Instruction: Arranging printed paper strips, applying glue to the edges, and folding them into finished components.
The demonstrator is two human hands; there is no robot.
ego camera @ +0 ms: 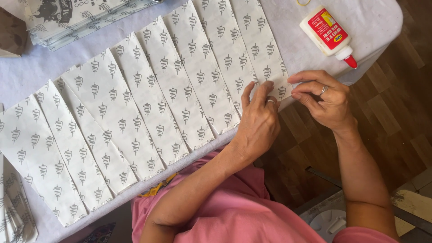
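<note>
Several white paper sheets printed with small grey cone-like marks lie overlapped in a fanned row (pixel 148 103) across the table. My left hand (pixel 258 119) presses flat on the near end of the rightmost sheet (pixel 263 54), fingers spread. My right hand (pixel 321 96), a ring on one finger, pinches that sheet's near right corner at the table's edge. A white glue bottle (pixel 326 31) with a red label and red tip lies on its side beyond my right hand.
A stack of printed paper (pixel 76 18) sits at the far left. More printed sheets (pixel 13 211) lie at the near left edge. The table has a pale cloth (pixel 373 22); brown wooden floor (pixel 396 117) shows to the right.
</note>
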